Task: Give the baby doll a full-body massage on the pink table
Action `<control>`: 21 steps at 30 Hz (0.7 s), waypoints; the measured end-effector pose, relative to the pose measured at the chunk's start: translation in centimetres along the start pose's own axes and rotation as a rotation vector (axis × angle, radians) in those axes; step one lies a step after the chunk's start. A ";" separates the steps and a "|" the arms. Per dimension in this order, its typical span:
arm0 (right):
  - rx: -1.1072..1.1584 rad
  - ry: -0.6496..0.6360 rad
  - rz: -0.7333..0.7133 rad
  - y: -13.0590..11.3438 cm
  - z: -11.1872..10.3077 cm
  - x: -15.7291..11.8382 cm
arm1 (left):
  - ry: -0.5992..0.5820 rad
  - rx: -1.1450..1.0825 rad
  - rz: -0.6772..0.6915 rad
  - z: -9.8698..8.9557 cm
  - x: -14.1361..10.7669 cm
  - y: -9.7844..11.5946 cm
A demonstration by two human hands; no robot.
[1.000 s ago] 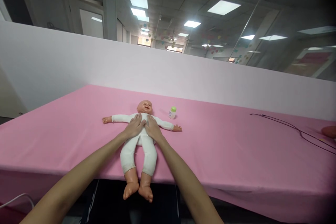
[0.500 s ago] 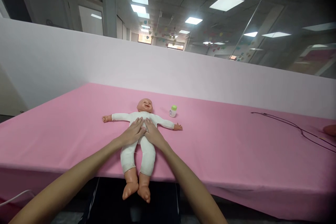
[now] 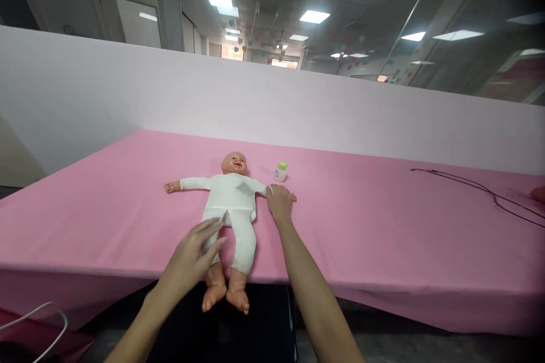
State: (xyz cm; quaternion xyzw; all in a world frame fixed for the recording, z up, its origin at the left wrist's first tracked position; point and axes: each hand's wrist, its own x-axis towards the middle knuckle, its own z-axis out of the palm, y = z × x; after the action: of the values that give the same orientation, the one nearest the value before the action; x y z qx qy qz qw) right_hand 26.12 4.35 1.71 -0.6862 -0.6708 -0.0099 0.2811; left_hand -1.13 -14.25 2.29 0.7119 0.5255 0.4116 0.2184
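Note:
A baby doll (image 3: pixel 230 193) in a white cloth body lies face up, arms spread, its feet past the table's front edge. My left hand (image 3: pixel 193 252) is open over the doll's leg on the left, fingers apart and slightly blurred. My right hand (image 3: pixel 279 203) has its fingers curled over the doll's forearm on the right, covering most of it; the doll's small hand shows beyond. Just behind my right hand stands a small clear bottle (image 3: pixel 280 172) with a green cap, upright and untouched.
A pink cloth (image 3: pixel 361 227) covers the table, with a low white wall (image 3: pixel 298 108) behind it and glass above. Thin dark cords (image 3: pixel 472 184) run across the right side. A white cable (image 3: pixel 63 323) hangs at lower left.
Both hands have left the doll's belly. My left hand has drawn back toward me over the leg; my right hand has moved right onto the doll's arm. The view has tilted slightly down.

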 end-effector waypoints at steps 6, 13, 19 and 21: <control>-0.109 0.044 0.177 1.0 -0.4 0.1 | 0.258 -0.031 0.190 0.9 -7.6 0.6; -0.133 0.115 0.364 2.4 -1.0 0.5 | 0.150 0.088 0.389 1.2 -9.3 -1.3; -0.040 0.018 0.494 4.4 -2.2 0.5 | 0.232 0.013 0.392 4.2 -10.6 -1.3; 0.037 -0.026 0.491 4.5 -2.4 0.6 | 0.246 -0.024 0.374 4.5 -10.9 -1.7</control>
State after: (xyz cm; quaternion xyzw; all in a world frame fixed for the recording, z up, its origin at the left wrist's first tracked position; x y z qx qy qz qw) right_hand 31.17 4.25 2.29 -0.8236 -0.4874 0.0798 0.2788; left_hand 0.38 -23.19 -5.44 0.7389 0.4019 0.5348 0.0810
